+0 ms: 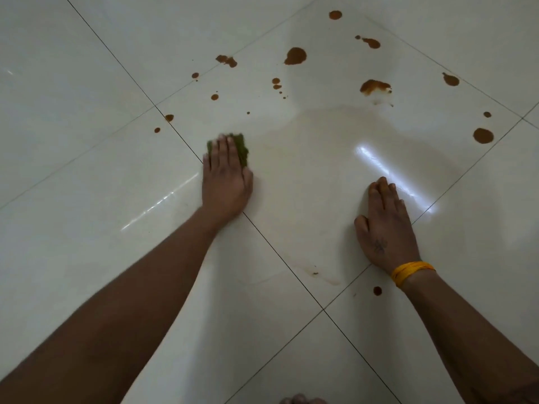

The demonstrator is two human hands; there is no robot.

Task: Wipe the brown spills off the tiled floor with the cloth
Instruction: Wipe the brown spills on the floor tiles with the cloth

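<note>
My left hand [226, 176] presses flat on a small green cloth [242, 148], which shows past the fingertips on the white tiled floor [87, 83]. My right hand [385, 225] lies flat on the floor, palm down, fingers together, holding nothing. A yellow band [408, 272] circles its wrist. Several brown spills dot the tiles ahead: a large blot [295, 56], a smeared one [373, 86], a round one [482, 135] at the right, small drops [169, 117] just left of the cloth. One drop [377, 290] lies near my right wrist.
A damp, faintly streaked patch [320, 170] spreads between my hands. Dark grout lines [291, 269] cross the floor diagonally. Toes [300, 400] show at the bottom edge.
</note>
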